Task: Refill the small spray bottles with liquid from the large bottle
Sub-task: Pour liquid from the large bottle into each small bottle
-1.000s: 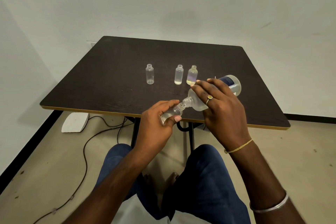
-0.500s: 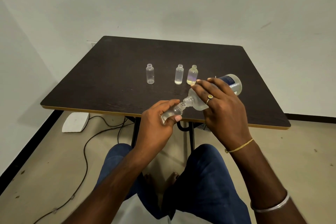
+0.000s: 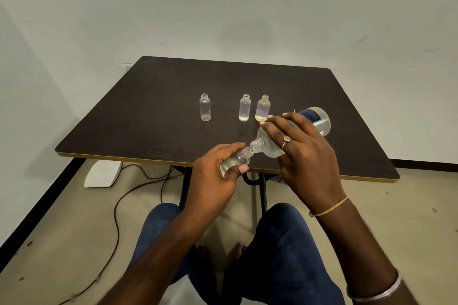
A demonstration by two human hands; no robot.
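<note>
Mid-pour: left hand [image 3: 215,177] curled round small bottle [image 3: 235,162], right hand [image 3: 306,156] round tilted large bottle [image 3: 319,119], necks meeting. Three bottles [image 3: 244,109] wait on worktop [image 3: 148,119]; leftmost [image 3: 205,108] looks empty.

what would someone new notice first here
The right hand tips a large clear bottle neck-to-mouth into a small bottle gripped by the left hand, at the near edge of the dark table. Behind them, three more small uncapped bottles stand in a row.
</note>
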